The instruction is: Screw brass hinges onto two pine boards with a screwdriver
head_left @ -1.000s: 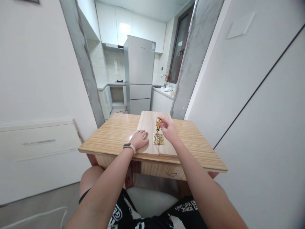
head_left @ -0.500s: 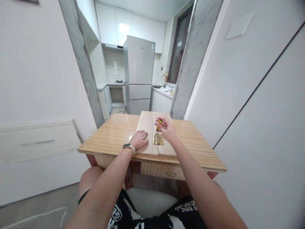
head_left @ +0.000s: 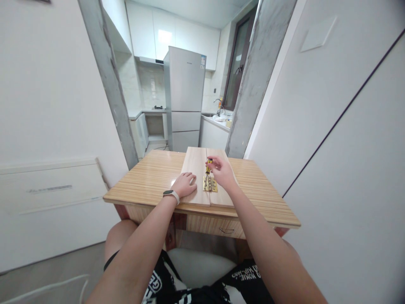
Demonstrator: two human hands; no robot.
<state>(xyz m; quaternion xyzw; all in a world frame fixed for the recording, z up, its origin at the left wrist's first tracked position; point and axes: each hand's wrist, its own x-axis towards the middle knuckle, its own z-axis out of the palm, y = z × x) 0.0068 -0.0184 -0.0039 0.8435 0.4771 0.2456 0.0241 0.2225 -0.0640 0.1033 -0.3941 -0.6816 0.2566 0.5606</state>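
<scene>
My right hand (head_left: 222, 169) grips a short screwdriver (head_left: 209, 165) by its yellow and black handle, its shaft pointing down at the hinge. The brass-coloured hinge (head_left: 210, 184) lies across the seam between two pale wooden boards (head_left: 195, 158), with several screws standing on it. Which screw the tip meets is too small to tell. My left hand (head_left: 185, 185) lies flat on the left board, fingers stretched out, just left of the hinge. A watch (head_left: 171, 193) is on that wrist.
Under the boards is a striped wooden table (head_left: 148, 173) with a drawer (head_left: 218, 226) at its front. White walls stand on both sides. Beyond the table are a tall fridge (head_left: 186, 80) and a sink counter (head_left: 217, 123).
The screwdriver handle has tilted and shifted slightly to the left, and my right fingers have moved on it. My left hand stays in place.
</scene>
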